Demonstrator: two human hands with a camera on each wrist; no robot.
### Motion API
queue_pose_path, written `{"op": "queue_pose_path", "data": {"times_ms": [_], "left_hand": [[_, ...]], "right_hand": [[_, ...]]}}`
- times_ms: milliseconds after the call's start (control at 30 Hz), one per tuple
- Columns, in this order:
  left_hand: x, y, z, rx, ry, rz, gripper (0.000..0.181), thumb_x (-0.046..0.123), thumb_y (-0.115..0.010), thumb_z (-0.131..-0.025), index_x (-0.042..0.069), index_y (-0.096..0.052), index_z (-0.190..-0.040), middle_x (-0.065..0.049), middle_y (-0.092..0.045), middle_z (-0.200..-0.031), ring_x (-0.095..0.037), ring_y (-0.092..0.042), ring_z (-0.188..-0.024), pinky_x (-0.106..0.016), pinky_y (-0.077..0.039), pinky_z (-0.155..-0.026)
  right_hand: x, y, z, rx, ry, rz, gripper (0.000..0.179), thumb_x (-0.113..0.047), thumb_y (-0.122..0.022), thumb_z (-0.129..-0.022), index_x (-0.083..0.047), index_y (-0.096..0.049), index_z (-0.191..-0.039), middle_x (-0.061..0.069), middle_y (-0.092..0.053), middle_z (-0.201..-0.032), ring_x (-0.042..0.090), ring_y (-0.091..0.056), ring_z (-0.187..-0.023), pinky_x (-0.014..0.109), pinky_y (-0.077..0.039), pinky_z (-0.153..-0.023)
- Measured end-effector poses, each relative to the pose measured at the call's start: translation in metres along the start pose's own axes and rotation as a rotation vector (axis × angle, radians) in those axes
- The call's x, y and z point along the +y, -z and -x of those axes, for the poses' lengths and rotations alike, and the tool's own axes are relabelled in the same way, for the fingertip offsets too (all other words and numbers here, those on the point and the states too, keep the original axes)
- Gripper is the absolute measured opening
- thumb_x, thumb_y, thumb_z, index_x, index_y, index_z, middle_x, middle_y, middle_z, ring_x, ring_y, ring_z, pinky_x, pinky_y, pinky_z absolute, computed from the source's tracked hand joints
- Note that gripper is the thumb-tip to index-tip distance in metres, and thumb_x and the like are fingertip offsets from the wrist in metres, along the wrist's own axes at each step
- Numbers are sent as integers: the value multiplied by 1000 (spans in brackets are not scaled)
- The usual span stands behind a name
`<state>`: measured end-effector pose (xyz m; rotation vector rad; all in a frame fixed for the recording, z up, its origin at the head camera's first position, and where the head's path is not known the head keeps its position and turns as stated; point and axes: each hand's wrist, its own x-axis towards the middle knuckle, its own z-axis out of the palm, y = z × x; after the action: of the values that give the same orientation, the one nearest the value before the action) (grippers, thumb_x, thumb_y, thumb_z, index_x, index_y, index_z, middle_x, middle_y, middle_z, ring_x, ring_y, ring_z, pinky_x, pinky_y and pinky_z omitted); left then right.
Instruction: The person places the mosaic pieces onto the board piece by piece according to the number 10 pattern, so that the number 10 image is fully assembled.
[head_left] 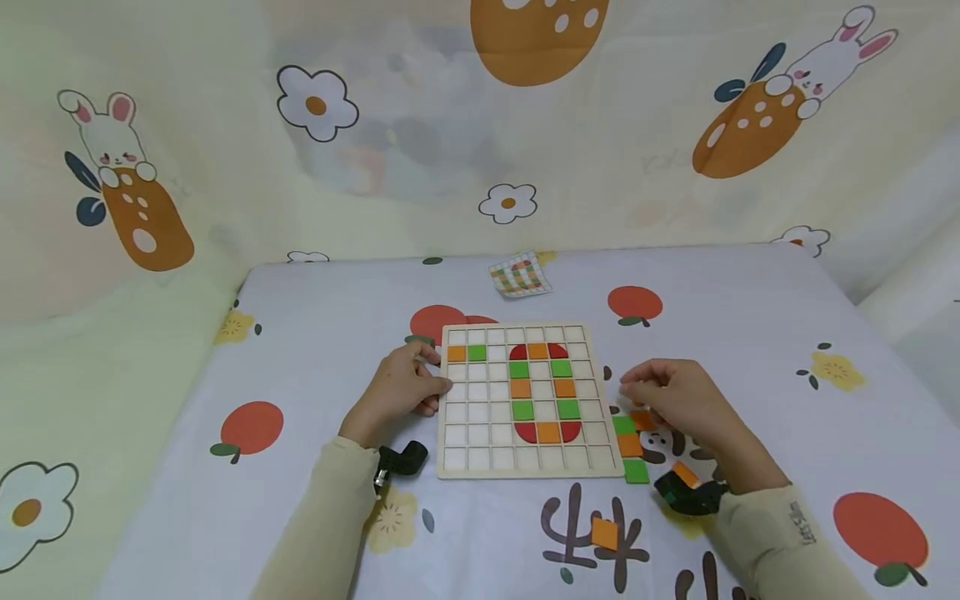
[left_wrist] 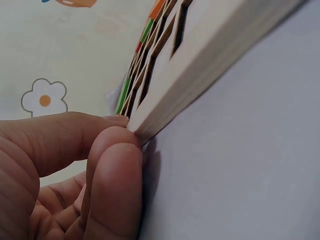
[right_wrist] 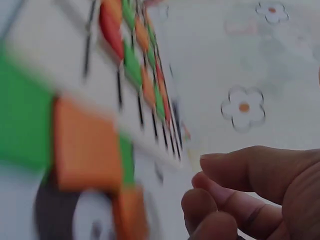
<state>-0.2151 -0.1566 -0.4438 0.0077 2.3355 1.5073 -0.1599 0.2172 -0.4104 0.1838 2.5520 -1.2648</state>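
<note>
The left hand (head_left: 400,385), fingers pinching the board (head_left: 477,436), could jolt tiles (head_left: 521,388) by tugging; the right hand (head_left: 678,396) hangs, fingers slightly apart.

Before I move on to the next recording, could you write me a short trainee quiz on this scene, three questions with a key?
1. True or false: both hands are touching the grid board.

2. What colour are the four rounded corner tiles of the ring on the board?
A) green
B) red
C) orange

3. What lies on the cloth beyond the board's far edge?

Key:
1. False: the left hand touches its left edge, while the right hand is apart from it, to its right.
2. B, red.
3. A small patterned card.
</note>
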Motion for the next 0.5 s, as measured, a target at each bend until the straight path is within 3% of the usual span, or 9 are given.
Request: {"op": "queue_pose_path", "data": {"times_ms": [267,500], "left_hand": [[0,6,-1,5,9,-15,40,9,-81,-91,5,-57,-122,-12,-62,-82,-17,-66,-56,-29,-62,-58],[-1,2,-1,3,21,-1,40,8,-81,-91,4,-57,-122,-12,-62,-82,-17,-65,-55,-29,-61,-57]], "right_hand": [[20,6,18,-49,-5,129,40,-22,-79,-91,0,-69,-123,6,-62,-82,23,-55,-70,29,-44,-54],[22,2,21,-35,19,217,31,-13,-77,-88,-1,-68,-115,6,-57,-79,23,-54,-72,31,-44,-58]]}}
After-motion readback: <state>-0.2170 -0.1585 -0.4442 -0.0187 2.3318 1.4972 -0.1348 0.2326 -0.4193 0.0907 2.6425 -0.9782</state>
